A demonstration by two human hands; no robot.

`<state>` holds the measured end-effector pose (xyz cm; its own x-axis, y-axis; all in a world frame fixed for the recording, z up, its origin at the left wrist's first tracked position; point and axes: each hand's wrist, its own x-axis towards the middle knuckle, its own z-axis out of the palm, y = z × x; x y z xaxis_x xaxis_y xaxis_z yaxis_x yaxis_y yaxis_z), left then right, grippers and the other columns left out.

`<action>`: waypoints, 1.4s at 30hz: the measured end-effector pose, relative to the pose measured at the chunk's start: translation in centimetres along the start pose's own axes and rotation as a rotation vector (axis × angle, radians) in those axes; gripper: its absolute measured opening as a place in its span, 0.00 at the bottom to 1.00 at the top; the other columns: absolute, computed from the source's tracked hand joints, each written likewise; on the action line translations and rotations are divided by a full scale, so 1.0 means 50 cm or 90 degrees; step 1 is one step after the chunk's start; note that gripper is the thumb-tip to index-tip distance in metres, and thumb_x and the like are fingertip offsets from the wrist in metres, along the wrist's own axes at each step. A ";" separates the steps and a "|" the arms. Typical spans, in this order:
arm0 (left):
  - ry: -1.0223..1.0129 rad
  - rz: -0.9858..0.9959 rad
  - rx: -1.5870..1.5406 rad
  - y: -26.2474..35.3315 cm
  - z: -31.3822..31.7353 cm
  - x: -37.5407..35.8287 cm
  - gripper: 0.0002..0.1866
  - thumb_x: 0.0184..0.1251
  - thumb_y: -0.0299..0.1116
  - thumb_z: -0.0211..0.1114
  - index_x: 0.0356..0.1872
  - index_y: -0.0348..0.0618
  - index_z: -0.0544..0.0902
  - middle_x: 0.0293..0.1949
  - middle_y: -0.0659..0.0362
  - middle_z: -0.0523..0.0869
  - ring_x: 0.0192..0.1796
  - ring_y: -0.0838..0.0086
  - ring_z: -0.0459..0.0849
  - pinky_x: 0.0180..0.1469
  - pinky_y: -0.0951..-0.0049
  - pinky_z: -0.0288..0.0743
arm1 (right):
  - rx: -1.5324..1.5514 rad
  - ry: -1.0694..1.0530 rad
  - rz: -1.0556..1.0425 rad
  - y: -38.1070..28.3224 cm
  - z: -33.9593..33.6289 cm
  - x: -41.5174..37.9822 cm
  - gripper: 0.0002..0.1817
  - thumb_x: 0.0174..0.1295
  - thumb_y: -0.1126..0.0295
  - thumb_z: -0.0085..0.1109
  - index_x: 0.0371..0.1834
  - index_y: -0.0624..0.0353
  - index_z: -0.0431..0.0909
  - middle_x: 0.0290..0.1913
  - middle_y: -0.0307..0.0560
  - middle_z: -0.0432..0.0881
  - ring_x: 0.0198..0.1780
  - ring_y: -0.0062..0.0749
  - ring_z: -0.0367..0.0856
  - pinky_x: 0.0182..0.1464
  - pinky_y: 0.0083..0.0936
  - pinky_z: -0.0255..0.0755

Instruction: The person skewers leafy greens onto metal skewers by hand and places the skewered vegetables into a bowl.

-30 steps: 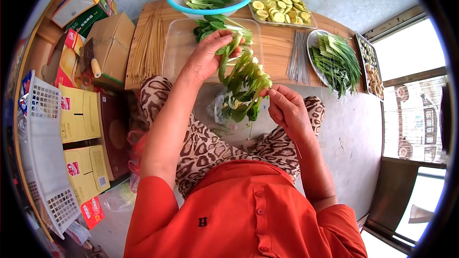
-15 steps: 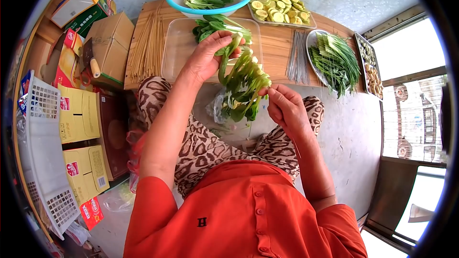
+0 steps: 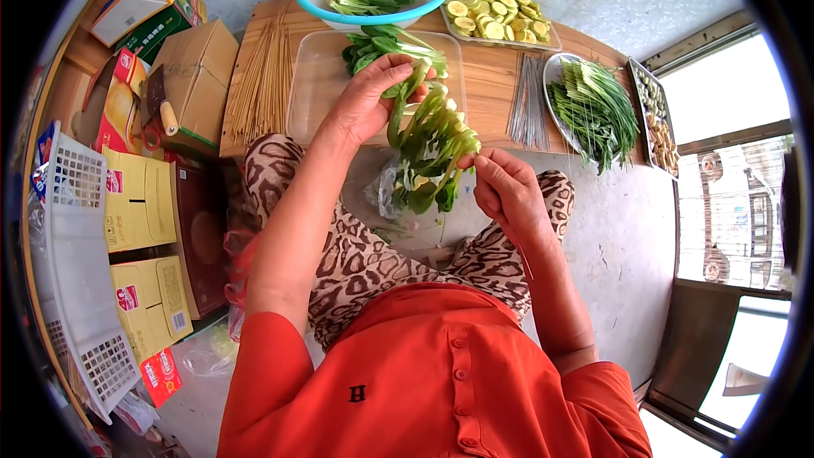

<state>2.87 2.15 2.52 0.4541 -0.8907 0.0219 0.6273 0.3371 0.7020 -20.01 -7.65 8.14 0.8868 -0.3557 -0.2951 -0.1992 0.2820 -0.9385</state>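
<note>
My left hand (image 3: 373,100) is closed around a stalk of leafy greens at the upper end of a row of small bok choy-like greens (image 3: 428,140). The row slants down to the right, pale stem ends uppermost, leaves hanging below the table edge. At its lower end my right hand (image 3: 511,197) is closed in a pinch on a thin skewer (image 3: 529,265), whose tail shows below the palm. Most of the skewer is hidden by the stems and fingers. Behind my left hand, more loose greens (image 3: 398,49) lie in a clear plastic tray (image 3: 309,85).
On the wooden table (image 3: 487,89) are bamboo skewers (image 3: 261,76), metal skewers (image 3: 526,97), a tray of sliced zucchini (image 3: 496,13), a plate of chives (image 3: 593,110) and a mushroom tray (image 3: 657,119). A blue-rimmed basin (image 3: 312,2) holds greens. Boxes (image 3: 140,203) stand left.
The hanging leaves have shifted slightly at the lower end of the row. Both hands keep nearly the same place and grip.
</note>
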 end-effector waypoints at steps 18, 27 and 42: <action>-0.051 -0.030 0.044 -0.002 0.000 0.003 0.10 0.63 0.33 0.67 0.42 0.46 0.79 0.46 0.59 0.85 0.49 0.76 0.80 0.55 0.71 0.71 | 0.026 -0.012 -0.002 0.005 -0.001 0.003 0.13 0.73 0.66 0.45 0.42 0.63 0.78 0.14 0.26 0.60 0.14 0.09 0.52 0.17 0.12 0.44; -0.074 0.006 0.105 -0.017 -0.018 0.009 0.11 0.63 0.32 0.67 0.44 0.43 0.79 0.45 0.59 0.84 0.49 0.73 0.80 0.58 0.70 0.71 | 0.092 -0.031 0.004 0.008 -0.007 0.010 0.13 0.73 0.67 0.45 0.42 0.63 0.78 0.14 0.28 0.60 0.14 0.11 0.52 0.17 0.13 0.45; -0.097 -0.032 0.144 -0.018 -0.004 0.003 0.14 0.61 0.35 0.69 0.45 0.40 0.81 0.42 0.64 0.83 0.48 0.80 0.78 0.55 0.77 0.69 | -0.041 -0.020 0.055 -0.013 -0.021 -0.001 0.14 0.72 0.65 0.47 0.47 0.65 0.76 0.14 0.29 0.61 0.14 0.12 0.55 0.16 0.13 0.47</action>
<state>2.53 1.76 1.75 0.3148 -0.9459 0.0786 0.4819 0.2306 0.8453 -20.38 -8.75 8.57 0.8776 -0.3034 -0.3712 -0.3018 0.2520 -0.9195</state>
